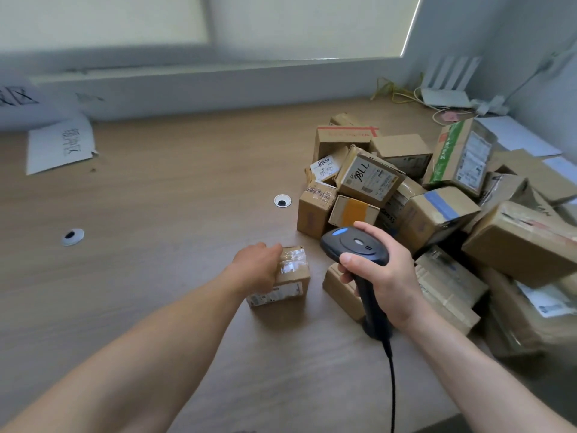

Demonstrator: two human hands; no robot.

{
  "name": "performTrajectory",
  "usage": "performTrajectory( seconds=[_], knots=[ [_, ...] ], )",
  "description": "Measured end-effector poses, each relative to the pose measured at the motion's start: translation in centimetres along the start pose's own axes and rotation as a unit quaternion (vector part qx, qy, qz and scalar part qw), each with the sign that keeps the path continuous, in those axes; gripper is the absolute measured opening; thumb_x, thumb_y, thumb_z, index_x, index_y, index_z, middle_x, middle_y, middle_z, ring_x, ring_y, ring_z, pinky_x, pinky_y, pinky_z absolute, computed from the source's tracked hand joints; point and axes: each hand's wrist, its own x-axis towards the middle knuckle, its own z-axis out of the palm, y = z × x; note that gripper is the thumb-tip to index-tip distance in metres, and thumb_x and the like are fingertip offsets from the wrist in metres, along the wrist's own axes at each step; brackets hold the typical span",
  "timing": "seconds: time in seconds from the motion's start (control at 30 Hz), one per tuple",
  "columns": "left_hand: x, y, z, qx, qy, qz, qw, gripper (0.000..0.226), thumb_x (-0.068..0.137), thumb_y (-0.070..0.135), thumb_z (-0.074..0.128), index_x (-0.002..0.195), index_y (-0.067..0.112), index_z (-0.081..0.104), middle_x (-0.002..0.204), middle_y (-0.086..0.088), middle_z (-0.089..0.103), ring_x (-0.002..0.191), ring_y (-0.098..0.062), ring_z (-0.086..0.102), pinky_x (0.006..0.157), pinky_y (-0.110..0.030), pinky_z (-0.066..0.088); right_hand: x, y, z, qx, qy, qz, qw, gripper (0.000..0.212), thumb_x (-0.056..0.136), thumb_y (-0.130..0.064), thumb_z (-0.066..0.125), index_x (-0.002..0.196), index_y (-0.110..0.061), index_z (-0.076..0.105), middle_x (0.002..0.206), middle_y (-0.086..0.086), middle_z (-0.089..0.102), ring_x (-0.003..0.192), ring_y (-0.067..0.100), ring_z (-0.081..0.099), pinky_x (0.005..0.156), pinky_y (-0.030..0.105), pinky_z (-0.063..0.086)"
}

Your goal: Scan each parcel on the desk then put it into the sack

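A small taped cardboard parcel (pixel 288 278) with a white label on its near side sits on the wooden desk (pixel 162 195). My left hand (pixel 257 268) grips it from the left, fingers over its top edge. My right hand (pixel 379 273) holds a black corded barcode scanner (pixel 354 246) by its handle, with the scanner head just right of that parcel and pointing away from me. A pile of several brown parcels (pixel 437 210) fills the right side of the desk. No sack is in view.
Two round cable holes (pixel 282 201) (pixel 72 236) lie in the desk's middle and left. White sheets of paper (pixel 59 145) rest at the far left. A white router (pixel 446 89) and yellow cables sit in the far right corner by the wall.
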Motion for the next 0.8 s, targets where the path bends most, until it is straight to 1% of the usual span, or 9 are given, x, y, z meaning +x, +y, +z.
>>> performTrajectory(
  seconds=[0.13, 0.2, 0.27, 0.33, 0.4, 0.47, 0.53, 0.67, 0.8],
  knots=[
    [-3.5, -0.5, -1.6, -0.171, 0.006, -0.082, 0.982, 0.065, 0.074, 0.028, 0.080, 0.127, 0.028, 0.043, 0.108, 0.000, 0.061, 0.097, -0.027, 0.060, 0.074, -0.032, 0.050, -2.2, -1.0, -1.0, 0.019, -0.024, -0.012, 0.999, 0.077, 0.063, -0.025, 0.083, 0.135, -0.018, 0.058, 0.108, 0.015, 0.072, 0.075, 0.025, 0.071, 0.059, 0.027, 0.055],
    [-5.9, -0.5, -2.5, -0.245, 0.030, -0.104, 0.963, 0.064, 0.073, 0.029, 0.084, 0.122, 0.032, 0.043, 0.103, 0.002, 0.060, 0.098, -0.025, 0.060, 0.075, -0.031, 0.050, -3.7, -1.4, -1.5, 0.038, -0.039, -0.018, 0.998, 0.070, 0.064, -0.020, 0.082, 0.131, -0.018, 0.060, 0.102, 0.014, 0.073, 0.069, 0.027, 0.068, 0.060, 0.034, 0.057],
    [-8.6, -0.3, -3.4, -0.321, 0.060, -0.113, 0.939, 0.063, 0.073, 0.026, 0.086, 0.117, 0.035, 0.043, 0.106, -0.001, 0.062, 0.100, -0.027, 0.062, 0.081, -0.037, 0.056, -5.5, -1.8, -1.8, 0.044, -0.057, -0.029, 0.997, 0.069, 0.064, -0.018, 0.082, 0.129, -0.017, 0.061, 0.098, 0.011, 0.075, 0.067, 0.029, 0.066, 0.062, 0.041, 0.057],
    [-11.6, 0.1, -4.0, -0.399, 0.087, -0.116, 0.906, 0.066, 0.073, 0.020, 0.087, 0.121, 0.034, 0.044, 0.111, -0.008, 0.065, 0.102, -0.030, 0.065, 0.086, -0.048, 0.059, -7.7, -2.5, -2.3, 0.029, -0.077, -0.044, 0.996, 0.071, 0.063, -0.020, 0.082, 0.131, -0.016, 0.060, 0.095, 0.006, 0.075, 0.064, 0.023, 0.067, 0.060, 0.038, 0.056],
    [-14.8, 0.8, -4.7, -0.461, 0.114, -0.111, 0.873, 0.070, 0.077, 0.011, 0.085, 0.129, 0.027, 0.042, 0.111, -0.012, 0.064, 0.101, -0.030, 0.065, 0.080, -0.047, 0.060, -9.8, -3.3, -2.8, 0.013, -0.092, -0.057, 0.994, 0.072, 0.062, -0.023, 0.080, 0.131, -0.016, 0.060, 0.087, -0.002, 0.077, 0.061, 0.016, 0.068, 0.057, 0.033, 0.055],
    [-18.0, 1.9, -5.3, -0.501, 0.141, -0.103, 0.847, 0.069, 0.080, 0.003, 0.081, 0.132, 0.021, 0.040, 0.105, -0.011, 0.065, 0.093, -0.027, 0.065, 0.071, -0.040, 0.057, -11.9, -3.8, -3.3, 0.022, -0.106, -0.059, 0.992, 0.075, 0.061, -0.028, 0.082, 0.131, -0.017, 0.059, 0.077, 0.000, 0.076, 0.059, 0.018, 0.067, 0.057, 0.041, 0.052],
    [-21.0, 2.8, -5.7, -0.525, 0.170, -0.103, 0.828, 0.065, 0.083, -0.001, 0.077, 0.132, 0.018, 0.039, 0.099, -0.011, 0.066, 0.086, -0.027, 0.064, 0.073, -0.041, 0.053, -13.7, -4.1, -3.6, 0.041, -0.117, -0.056, 0.991, 0.077, 0.061, -0.031, 0.081, 0.133, -0.017, 0.058, 0.071, 0.008, 0.071, 0.058, 0.023, 0.064, 0.059, 0.046, 0.047],
    [-26.4, 3.9, -5.9, -0.540, 0.213, -0.119, 0.805, 0.061, 0.084, -0.001, 0.076, 0.128, 0.020, 0.039, 0.094, -0.011, 0.065, 0.080, -0.024, 0.062, 0.071, -0.040, 0.052, -16.8, -4.9, -3.7, 0.041, -0.145, -0.060, 0.987, 0.067, 0.068, -0.031, 0.078, 0.131, -0.021, 0.058, 0.075, 0.011, 0.071, 0.060, 0.023, 0.064, 0.056, 0.041, 0.048],
    [-30.9, 4.1, -5.9, -0.550, 0.248, -0.134, 0.786, 0.062, 0.085, -0.002, 0.076, 0.131, 0.018, 0.039, 0.090, -0.009, 0.064, 0.080, -0.026, 0.059, 0.070, -0.038, 0.050, -19.2, -5.3, -3.0, 0.040, -0.174, -0.070, 0.981, 0.069, 0.069, -0.032, 0.078, 0.134, -0.018, 0.057, 0.081, 0.014, 0.071, 0.061, 0.022, 0.065, 0.048, 0.034, 0.049]
  ],
)
